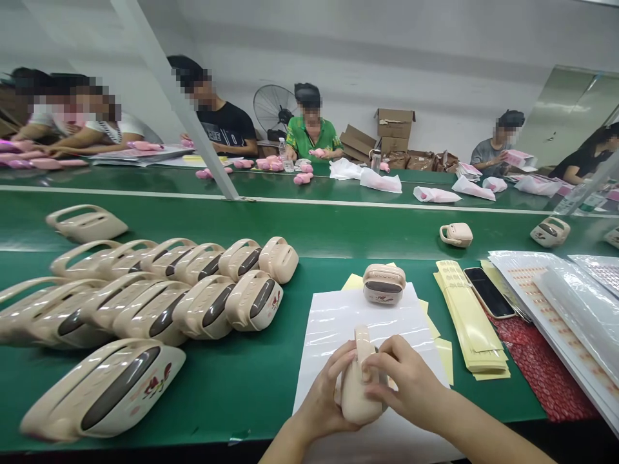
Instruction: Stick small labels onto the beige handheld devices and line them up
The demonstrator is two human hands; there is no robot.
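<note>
One cream device, btwn L hand & R hand, touching both

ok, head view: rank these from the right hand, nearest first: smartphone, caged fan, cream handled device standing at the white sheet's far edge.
From the right hand:
1. Cream handled device: just ahead, on the white sheet.
2. Smartphone: ahead and right.
3. Caged fan: far back, to the left.

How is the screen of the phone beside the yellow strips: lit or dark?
Dark: the phone's screen is plain black; whether it's switched off, I cannot tell.
</note>
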